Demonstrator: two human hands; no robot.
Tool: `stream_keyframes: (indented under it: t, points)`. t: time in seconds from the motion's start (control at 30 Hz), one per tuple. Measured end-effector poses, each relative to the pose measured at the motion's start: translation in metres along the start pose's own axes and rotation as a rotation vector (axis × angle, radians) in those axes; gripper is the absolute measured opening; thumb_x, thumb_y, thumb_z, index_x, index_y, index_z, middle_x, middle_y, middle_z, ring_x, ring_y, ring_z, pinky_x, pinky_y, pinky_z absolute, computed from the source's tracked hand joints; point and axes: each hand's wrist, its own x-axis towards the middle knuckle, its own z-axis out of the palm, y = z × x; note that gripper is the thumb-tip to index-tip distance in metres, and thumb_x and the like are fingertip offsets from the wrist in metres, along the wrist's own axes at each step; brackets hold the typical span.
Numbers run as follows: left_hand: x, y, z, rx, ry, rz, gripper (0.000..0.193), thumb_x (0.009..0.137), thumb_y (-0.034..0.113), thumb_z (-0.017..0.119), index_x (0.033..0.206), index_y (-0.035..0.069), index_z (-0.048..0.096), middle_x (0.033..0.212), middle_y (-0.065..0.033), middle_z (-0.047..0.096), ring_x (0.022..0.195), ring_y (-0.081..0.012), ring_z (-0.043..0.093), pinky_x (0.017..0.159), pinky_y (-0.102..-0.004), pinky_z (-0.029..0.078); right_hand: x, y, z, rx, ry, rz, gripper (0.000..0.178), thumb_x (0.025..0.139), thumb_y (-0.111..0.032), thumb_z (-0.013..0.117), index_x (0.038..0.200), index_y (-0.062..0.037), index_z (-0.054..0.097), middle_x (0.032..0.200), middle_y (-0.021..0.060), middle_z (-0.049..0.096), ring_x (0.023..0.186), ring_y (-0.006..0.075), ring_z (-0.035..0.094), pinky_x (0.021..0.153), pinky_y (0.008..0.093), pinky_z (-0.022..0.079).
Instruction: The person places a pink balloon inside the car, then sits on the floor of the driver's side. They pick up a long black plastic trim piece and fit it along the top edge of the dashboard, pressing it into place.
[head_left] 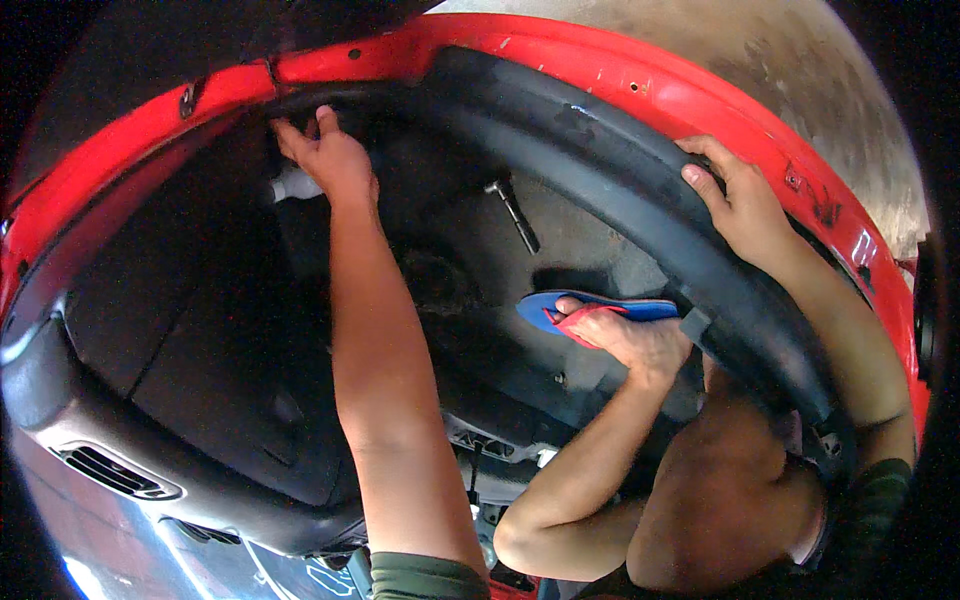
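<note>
My left hand (333, 158) reaches into the dark left part of a car footwell, just below the black edge along the red door frame (560, 38). Its fingers are apart and nothing shows between them. At the right, my right hand (735, 195) has its fingers and thumb closed on the edge of a long curved black plastic trim panel (600, 175). That panel lies along the inner side of the red frame. Whether its left end touches my left hand is hard to see in the dark.
A ratchet wrench (515, 217) lies on the grey floor (590, 235). Close by is a foot in a blue flip-flop (540, 305) with red straps, below bent legs (580, 470). The dark dashboard (200, 380) with an air vent (115, 472) curves along the left. A pale object (297, 186) sits near my left wrist.
</note>
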Motion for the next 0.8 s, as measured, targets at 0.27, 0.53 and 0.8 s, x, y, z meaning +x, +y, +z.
stream_keyframes:
  t: [0.27, 0.53, 0.8]
  points:
    - [-0.02, 0.017, 0.005, 0.047, -0.028, 0.019, 0.09, 0.096, 0.009, 0.07, 0.163, -0.004, 0.012, 0.16, -0.0236, 0.024, 0.139, -0.0348, 0.045, 0.116, -0.0408, 0.039, -0.029, -0.025, -0.018, -0.169, 0.048, 0.066, 0.029, 0.106, -0.023, 0.056, 0.13, -0.0059, 0.057, 0.118, 0.0254, 0.07, 0.109, 0.0467, 0.067, 0.094, 0.0511, 0.053]
    - [0.002, 0.017, -0.004, 0.375, -0.148, 0.059, 0.091, 0.098, 0.021, 0.07, 0.162, -0.007, 0.011, 0.158, -0.0301, 0.029, 0.142, -0.0411, 0.041, 0.119, -0.0442, 0.034, -0.013, -0.025, -0.006, -0.134, -0.006, 0.049, 0.028, 0.107, -0.023, 0.056, 0.128, -0.0053, 0.056, 0.115, 0.0255, 0.07, 0.108, 0.0475, 0.067, 0.091, 0.0516, 0.053]
    - [-0.003, 0.036, -0.04, 0.568, -0.363, 0.171, 0.07, 0.099, 0.04, 0.067, 0.148, -0.006, 0.048, 0.15, -0.0317, 0.049, 0.141, -0.045, 0.046, 0.118, -0.0485, 0.036, -0.002, -0.009, -0.004, -0.142, 0.018, -0.022, 0.028, 0.107, -0.025, 0.055, 0.129, -0.0088, 0.057, 0.109, 0.0233, 0.072, 0.102, 0.0463, 0.069, 0.089, 0.0537, 0.053]
